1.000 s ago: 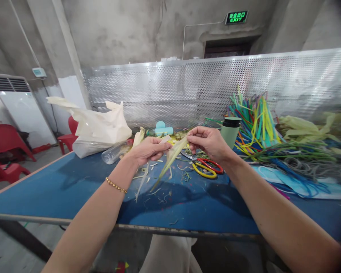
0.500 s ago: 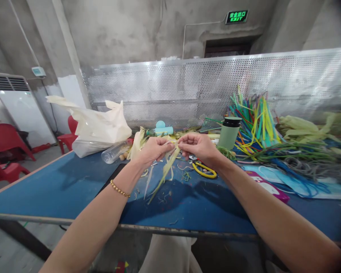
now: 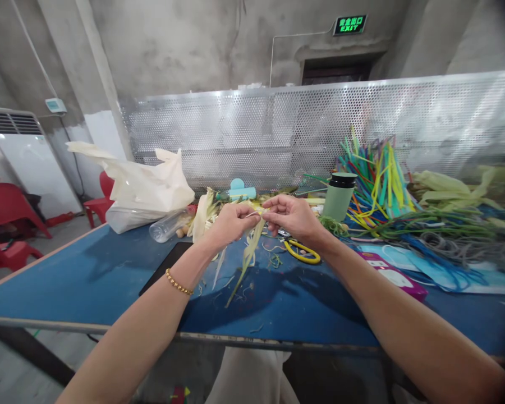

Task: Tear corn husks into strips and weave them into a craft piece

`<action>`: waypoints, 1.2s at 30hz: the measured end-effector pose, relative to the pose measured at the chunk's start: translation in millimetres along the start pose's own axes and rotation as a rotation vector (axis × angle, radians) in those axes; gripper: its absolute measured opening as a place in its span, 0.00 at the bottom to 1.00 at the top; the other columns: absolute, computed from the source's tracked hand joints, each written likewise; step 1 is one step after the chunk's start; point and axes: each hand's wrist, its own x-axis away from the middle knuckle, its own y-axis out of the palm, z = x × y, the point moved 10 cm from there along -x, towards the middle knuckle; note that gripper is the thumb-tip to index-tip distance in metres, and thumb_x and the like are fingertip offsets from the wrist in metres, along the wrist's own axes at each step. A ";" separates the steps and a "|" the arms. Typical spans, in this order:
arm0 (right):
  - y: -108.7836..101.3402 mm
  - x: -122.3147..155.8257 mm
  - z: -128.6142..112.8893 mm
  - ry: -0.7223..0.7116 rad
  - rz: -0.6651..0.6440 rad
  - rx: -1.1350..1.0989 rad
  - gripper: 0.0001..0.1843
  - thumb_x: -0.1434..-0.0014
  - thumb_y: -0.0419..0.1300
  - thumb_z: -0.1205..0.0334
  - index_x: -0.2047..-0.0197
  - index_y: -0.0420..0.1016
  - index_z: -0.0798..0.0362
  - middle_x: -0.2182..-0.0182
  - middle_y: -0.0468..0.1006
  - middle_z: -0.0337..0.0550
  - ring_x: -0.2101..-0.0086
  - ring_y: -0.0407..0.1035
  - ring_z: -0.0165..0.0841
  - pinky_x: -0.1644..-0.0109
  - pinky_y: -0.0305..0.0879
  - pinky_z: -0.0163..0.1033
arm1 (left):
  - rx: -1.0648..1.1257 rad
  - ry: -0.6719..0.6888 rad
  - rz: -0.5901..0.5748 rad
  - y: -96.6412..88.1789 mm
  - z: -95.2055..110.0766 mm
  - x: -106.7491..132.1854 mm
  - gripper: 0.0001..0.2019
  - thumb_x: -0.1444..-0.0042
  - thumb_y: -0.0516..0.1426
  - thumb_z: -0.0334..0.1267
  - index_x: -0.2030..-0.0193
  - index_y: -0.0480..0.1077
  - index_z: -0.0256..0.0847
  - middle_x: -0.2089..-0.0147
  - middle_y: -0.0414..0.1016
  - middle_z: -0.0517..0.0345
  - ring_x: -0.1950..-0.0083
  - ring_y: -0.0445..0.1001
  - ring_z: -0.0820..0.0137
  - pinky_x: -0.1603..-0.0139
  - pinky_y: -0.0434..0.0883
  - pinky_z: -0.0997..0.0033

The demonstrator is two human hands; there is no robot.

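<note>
Over the middle of the blue table (image 3: pixel 109 269), my two hands meet fingertip to fingertip. My left hand (image 3: pixel 235 223) is closed in a pinch on a pale green-yellow corn husk strip (image 3: pixel 249 249), whose long end hangs down from the fingertips. From the other side, my right hand (image 3: pixel 292 216) pinches the upper end of this strip between thumb and fingers. The exact grip point is small and partly covered by the fingers. Just below my right hand lies a yellow-handled tool (image 3: pixel 305 255), its metal head partly hidden.
A white plastic bag (image 3: pixel 147 188) and a clear bottle (image 3: pixel 166 227) stand at the left. A black flat object (image 3: pixel 164 269) lies beside my left forearm. To the right are a green jar (image 3: pixel 339 199), colourful strips (image 3: pixel 387 179), husks (image 3: pixel 450 188) and a purple box (image 3: pixel 398 275).
The hanging strip's lower end has shifted slightly right. My left hand has turned a little, with its fingers nearer my right fingertips. Both hands stay in nearly the same place.
</note>
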 end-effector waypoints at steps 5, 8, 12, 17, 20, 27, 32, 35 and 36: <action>1.6 1.7 2.1 0.053 -0.035 -0.080 0.22 0.53 0.69 0.52 0.59 0.74 0.58 0.80 0.76 0.39 0.81 0.70 0.29 0.76 0.71 0.36 | -0.008 0.029 -0.021 1.2 5.3 0.0 0.13 0.46 0.58 0.46 0.69 0.71 0.35 0.81 0.59 0.66 0.82 0.52 0.82 0.80 0.49 0.77; 3.0 2.4 2.1 0.083 -0.068 -0.097 0.20 0.55 0.70 0.52 0.65 0.75 0.58 0.80 0.76 0.41 0.81 0.70 0.29 0.75 0.71 0.36 | 0.015 0.011 -0.042 2.9 6.2 1.1 0.14 0.47 0.58 0.46 0.69 0.71 0.35 0.81 0.59 0.66 0.82 0.52 0.82 0.80 0.48 0.76; -3.7 1.2 -0.3 0.076 -0.051 -0.075 0.19 0.56 0.71 0.51 0.70 0.74 0.57 0.81 0.76 0.41 0.82 0.70 0.29 0.77 0.70 0.35 | 0.223 -0.087 -0.134 9.4 -1.7 1.6 0.13 0.48 0.61 0.45 0.66 0.72 0.34 0.81 0.56 0.67 0.82 0.51 0.82 0.81 0.46 0.75; -6.0 1.0 -5.0 0.028 -0.099 -0.042 0.17 0.52 0.69 0.52 0.69 0.74 0.57 0.80 0.76 0.41 0.81 0.69 0.28 0.76 0.68 0.34 | 0.552 -0.255 -0.171 10.5 -22.3 -1.5 0.17 0.45 0.59 0.42 0.54 0.72 0.33 0.75 0.65 0.59 0.82 0.55 0.81 0.81 0.44 0.75; -2.5 3.7 -10.6 0.008 -0.132 -0.033 0.13 0.50 0.67 0.55 0.69 0.74 0.56 0.79 0.75 0.39 0.81 0.68 0.27 0.76 0.66 0.33 | 0.658 -0.277 -0.195 12.0 -25.4 -2.1 0.18 0.41 0.55 0.46 0.54 0.73 0.32 0.69 0.68 0.54 0.80 0.56 0.81 0.81 0.45 0.75; 12.8 11.0 -24.8 -0.014 -0.220 -0.016 0.11 0.48 0.65 0.57 0.68 0.74 0.57 0.78 0.74 0.39 0.77 0.66 0.26 0.73 0.63 0.34 | 0.319 -0.147 -0.006 -4.4 -23.0 -7.0 0.21 0.43 0.56 0.51 0.54 0.74 0.35 0.66 0.69 0.57 0.79 0.56 0.82 0.78 0.51 0.76; 14.7 9.5 -37.9 -0.233 -0.207 0.177 0.09 0.48 0.66 0.57 0.72 0.77 0.55 0.69 0.73 0.41 0.71 0.66 0.28 0.67 0.63 0.36 | 0.141 -0.081 -0.034 4.0 -12.2 -3.6 0.23 0.47 0.57 0.56 0.71 0.72 0.33 0.79 0.59 0.64 0.80 0.51 0.81 0.79 0.47 0.76; 5.2 8.2 -44.8 -0.350 -0.086 0.299 0.08 0.48 0.66 0.56 0.70 0.79 0.52 0.63 0.71 0.42 0.70 0.65 0.27 0.67 0.63 0.35 | 0.201 -0.093 -0.161 19.0 -4.0 2.9 0.23 0.44 0.55 0.56 0.72 0.70 0.33 0.77 0.65 0.60 0.80 0.54 0.81 0.79 0.49 0.77; 3.3 8.3 -45.9 -0.363 -0.064 0.313 0.08 0.48 0.66 0.56 0.69 0.80 0.51 0.61 0.71 0.43 0.70 0.65 0.27 0.68 0.63 0.35 | 0.216 -0.100 -0.199 23.0 -2.0 4.9 0.24 0.44 0.54 0.56 0.71 0.71 0.33 0.76 0.67 0.58 0.80 0.54 0.81 0.79 0.49 0.77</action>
